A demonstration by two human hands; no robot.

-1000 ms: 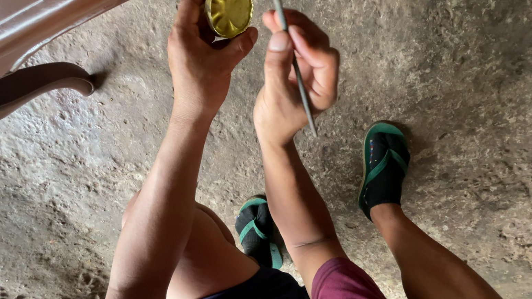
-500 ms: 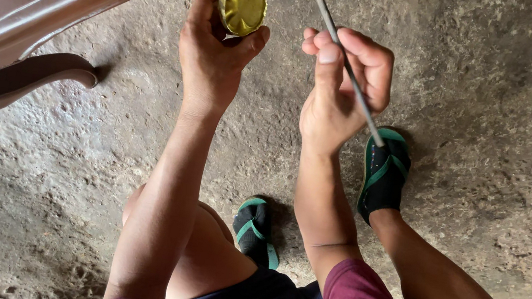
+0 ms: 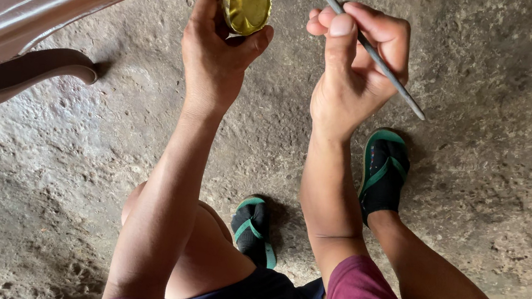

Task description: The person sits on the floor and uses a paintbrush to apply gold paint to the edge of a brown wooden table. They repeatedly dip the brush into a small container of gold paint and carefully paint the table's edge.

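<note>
Item: small round tin (image 3: 247,4), gold paint inside, held at top of view just below the edge of the brown furniture panel (image 3: 43,7), well above the concrete floor (image 3: 478,221)
Left hand (image 3: 215,45): fingers closed around the tin's rim, thumb on the near side, open face tilted toward the right hand
Right hand (image 3: 354,65): fingers pinched shut on a thin grey brush handle (image 3: 364,44), pen-style; the tip runs out of view at the top
Also present: carved furniture leg (image 3: 19,77) with a gold dab, green-strapped sandals (image 3: 384,170)
Handling judgement: keep the tin level enough not to spill, load the brush sparingly, steady the wrist before touching fine detail
</note>
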